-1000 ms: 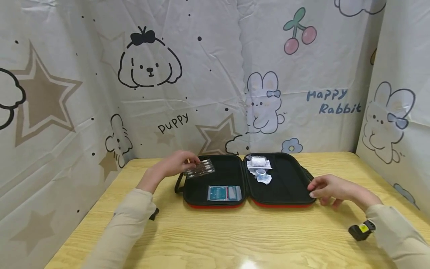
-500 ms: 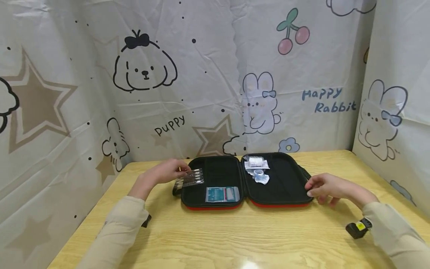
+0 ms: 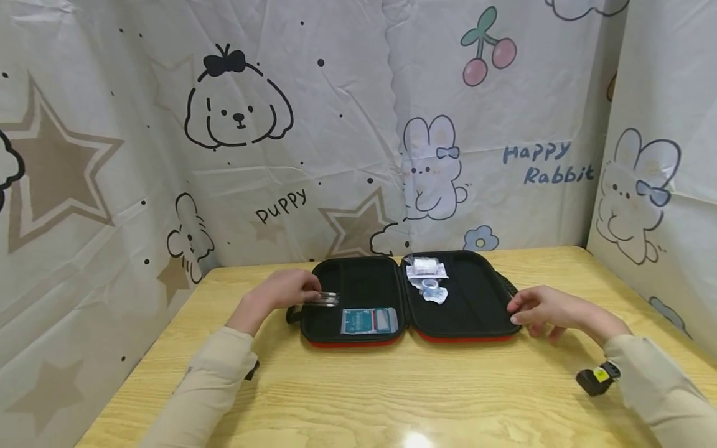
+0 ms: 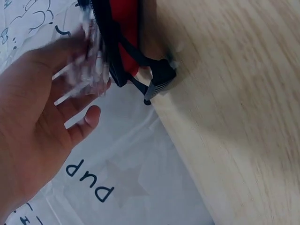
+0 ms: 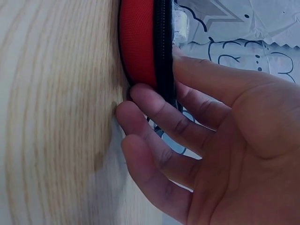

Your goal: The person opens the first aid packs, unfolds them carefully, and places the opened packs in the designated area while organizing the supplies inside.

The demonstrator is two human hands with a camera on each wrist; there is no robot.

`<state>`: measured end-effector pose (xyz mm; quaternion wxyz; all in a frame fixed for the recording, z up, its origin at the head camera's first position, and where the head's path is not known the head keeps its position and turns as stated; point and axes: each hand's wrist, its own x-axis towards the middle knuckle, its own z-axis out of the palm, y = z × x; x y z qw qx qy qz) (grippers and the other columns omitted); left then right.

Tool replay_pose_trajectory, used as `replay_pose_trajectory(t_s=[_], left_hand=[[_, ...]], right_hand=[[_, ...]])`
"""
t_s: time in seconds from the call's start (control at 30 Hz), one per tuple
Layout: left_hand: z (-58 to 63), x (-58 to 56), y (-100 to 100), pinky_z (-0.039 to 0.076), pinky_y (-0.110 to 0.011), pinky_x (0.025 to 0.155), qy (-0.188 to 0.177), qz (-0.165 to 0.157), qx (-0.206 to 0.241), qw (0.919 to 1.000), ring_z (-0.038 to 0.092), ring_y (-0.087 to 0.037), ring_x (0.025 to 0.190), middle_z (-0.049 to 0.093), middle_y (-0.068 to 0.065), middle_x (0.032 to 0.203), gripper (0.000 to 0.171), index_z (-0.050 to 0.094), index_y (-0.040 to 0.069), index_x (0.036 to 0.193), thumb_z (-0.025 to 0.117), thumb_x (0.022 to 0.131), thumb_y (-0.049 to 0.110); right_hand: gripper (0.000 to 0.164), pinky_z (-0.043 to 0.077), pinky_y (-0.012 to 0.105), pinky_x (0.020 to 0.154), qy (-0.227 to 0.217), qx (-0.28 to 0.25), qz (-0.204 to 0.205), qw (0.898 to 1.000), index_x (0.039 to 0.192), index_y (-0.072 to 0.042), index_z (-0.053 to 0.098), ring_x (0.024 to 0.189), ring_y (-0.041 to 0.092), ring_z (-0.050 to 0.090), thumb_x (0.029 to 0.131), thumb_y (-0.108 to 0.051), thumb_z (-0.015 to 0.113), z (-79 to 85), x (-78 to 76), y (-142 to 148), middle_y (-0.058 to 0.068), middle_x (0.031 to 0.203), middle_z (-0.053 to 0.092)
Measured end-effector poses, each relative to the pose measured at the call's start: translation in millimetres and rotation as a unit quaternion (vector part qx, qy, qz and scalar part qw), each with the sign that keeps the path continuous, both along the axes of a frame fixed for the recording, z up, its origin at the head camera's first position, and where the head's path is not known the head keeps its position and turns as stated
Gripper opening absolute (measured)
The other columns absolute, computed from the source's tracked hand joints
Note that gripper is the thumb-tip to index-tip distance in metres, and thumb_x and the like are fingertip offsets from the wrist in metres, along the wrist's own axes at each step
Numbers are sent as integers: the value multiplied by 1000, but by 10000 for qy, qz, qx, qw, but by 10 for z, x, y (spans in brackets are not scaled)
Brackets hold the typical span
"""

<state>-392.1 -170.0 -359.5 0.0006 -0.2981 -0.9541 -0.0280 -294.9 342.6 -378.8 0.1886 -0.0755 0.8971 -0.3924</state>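
A black-lined case (image 3: 366,283) with a red shell (image 5: 138,42) lies unfolded on the table. Over its left half, my left hand (image 3: 282,289) pinches a clear pack of cotton swabs (image 3: 329,299), seen nearly edge-on; the pack looks blurred in the left wrist view. My right hand (image 3: 546,309) grips the case's right rim, thumb on the inner side and fingers along the outside. A flat teal-and-white packet (image 3: 361,321) rests in the left half, near the front. In the right half, beside the hinge, lie a wrapped white roll (image 3: 426,267) and a small ring-shaped roll (image 3: 430,286) on crumpled wrapping.
The case's carry handle (image 4: 161,75) sticks out at its left side, below my left hand. Wood-grain table (image 3: 403,386) spreads in front of the case. A printed cloth (image 3: 347,155) hangs behind the table and along both sides.
My left hand has moved the swab pack left, then lower over the case's left half, and the pack has turned from face-on to edge-on. My right hand keeps its place on the rim.
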Motion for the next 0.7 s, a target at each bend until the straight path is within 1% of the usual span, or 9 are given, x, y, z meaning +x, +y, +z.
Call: replay_pose_trajectory(t_s=[0.13,0.23,0.33,0.43,0.57,0.7], left_hand=[[18,31,-18,43,-28,65,-302,93,-6,9995,52,-7,67,56,13,79,15,68,30,85,68,82,44],[16,43,-41,43,-28,67,-447,-3,120,9989,51,-8,72,55,12,81,17,68,29,85,70,80,45],[11,49,-58,44,-27,69,-617,-82,296,9976,52,-7,74,57,14,82,18,68,31,87,70,79,47],[11,53,-57,45,-27,69,-744,-200,395,9962,53,-7,73,58,14,83,14,69,29,87,70,81,42],[17,48,-33,45,-28,67,-561,-316,241,9976,52,-7,71,59,13,79,6,70,25,85,72,82,29],[7,32,16,45,-28,69,-157,-270,-26,9995,53,-6,69,60,12,79,5,70,24,83,74,81,27]], right_hand=[[38,49,36,48,-40,61,-26,10000,115,-1,54,68,22,61,87,-24,66,18,-5,-18,5,88,61],[39,50,36,49,-42,81,-24,10000,115,-1,54,69,22,61,87,-24,66,19,-4,-23,5,89,61],[39,50,36,49,-32,79,-27,10000,115,-1,54,69,22,61,86,-24,66,15,-1,-26,5,89,61],[39,50,37,49,-34,39,-11,10000,115,0,54,69,23,61,87,-23,66,12,3,-21,5,89,61],[39,50,37,48,-19,-14,22,10000,116,0,53,68,23,60,87,-23,66,8,3,-13,6,88,61],[39,50,36,48,0,-21,24,10000,116,0,54,68,23,60,87,-24,66,0,1,-15,6,87,61]])
